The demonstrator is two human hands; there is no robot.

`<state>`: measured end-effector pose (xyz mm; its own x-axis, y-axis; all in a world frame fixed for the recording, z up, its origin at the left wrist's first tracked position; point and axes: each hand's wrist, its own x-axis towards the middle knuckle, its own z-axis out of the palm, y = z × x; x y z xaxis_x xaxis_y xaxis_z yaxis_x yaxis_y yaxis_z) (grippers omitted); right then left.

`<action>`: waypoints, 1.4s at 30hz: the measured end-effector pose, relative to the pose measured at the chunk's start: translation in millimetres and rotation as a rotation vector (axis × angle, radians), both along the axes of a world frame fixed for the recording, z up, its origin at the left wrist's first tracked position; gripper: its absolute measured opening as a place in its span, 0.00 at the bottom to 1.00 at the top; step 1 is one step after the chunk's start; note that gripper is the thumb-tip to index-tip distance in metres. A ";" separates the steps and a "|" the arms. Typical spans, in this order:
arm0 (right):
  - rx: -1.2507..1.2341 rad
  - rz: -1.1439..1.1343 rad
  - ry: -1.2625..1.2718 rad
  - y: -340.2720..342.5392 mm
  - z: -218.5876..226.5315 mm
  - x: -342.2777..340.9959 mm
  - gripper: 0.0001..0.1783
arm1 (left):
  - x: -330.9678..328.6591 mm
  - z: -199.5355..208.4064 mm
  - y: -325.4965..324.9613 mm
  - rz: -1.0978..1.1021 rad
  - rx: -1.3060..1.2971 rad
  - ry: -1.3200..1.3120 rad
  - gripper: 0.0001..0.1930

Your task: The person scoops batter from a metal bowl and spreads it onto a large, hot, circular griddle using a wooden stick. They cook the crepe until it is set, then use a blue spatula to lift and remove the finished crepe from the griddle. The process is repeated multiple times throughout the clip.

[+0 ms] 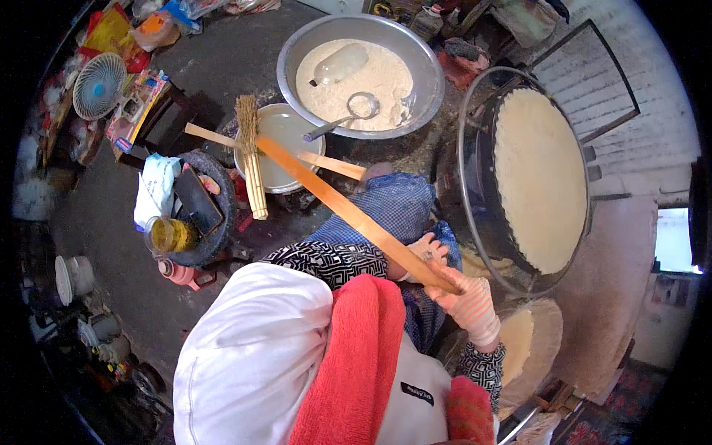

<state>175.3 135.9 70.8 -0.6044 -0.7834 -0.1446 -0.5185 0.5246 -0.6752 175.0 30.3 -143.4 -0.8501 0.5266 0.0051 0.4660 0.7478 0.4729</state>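
A long flat wooden strip slants from the white basin to my lap. Its lower end is gripped in my right hand, which wears a striped glove or wrap. Beside the strip my left hand hovers over the blue patterned cloth on my lap, fingers apart and holding nothing. Right of my hands is a round griddle inside a metal hoop. A pale, thin round flatbread covers its surface.
A big metal bowl holds a beige mass, a clear bottle and a ladle. A straw brush and a wooden spatula lie across the white basin. Pale round sheets sit below the griddle. A round stool bears a jar.
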 end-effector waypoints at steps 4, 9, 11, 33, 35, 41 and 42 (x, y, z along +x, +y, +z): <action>0.319 0.082 -0.180 -66.6 25.8 7.9 0.31 | -8.1 -1.6 -5.5 0.077 -0.023 -0.008 0.17; -0.698 0.162 -0.567 -109.2 -25.6 40.8 0.46 | -19.8 82.9 -7.8 -0.047 -0.079 0.137 0.20; -0.437 0.012 0.033 -101.5 -35.7 43.5 0.47 | -40.1 101.5 -41.2 0.208 -0.036 0.311 0.24; 0.702 -2.342 -0.864 336.2 -246.3 351.1 0.67 | -103.9 16.2 -65.2 0.502 -0.624 -0.003 0.35; 0.812 -2.327 -0.766 337.8 -302.3 368.8 0.61 | -107.6 12.5 -62.3 0.480 -0.620 0.014 0.36; 0.857 -1.656 -0.079 241.7 -290.4 375.2 0.33 | -104.0 11.5 -71.7 0.377 -0.501 0.229 0.36; 0.584 -1.639 -0.628 236.7 -258.8 351.3 0.30 | -105.4 9.1 -78.7 0.366 -0.476 0.228 0.36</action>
<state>526.6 372.6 -188.0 -0.3723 0.6864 -0.6247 0.9131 0.3916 -0.1139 69.6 -48.4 -134.3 -0.9804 0.1921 0.0439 0.1908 0.9811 -0.0309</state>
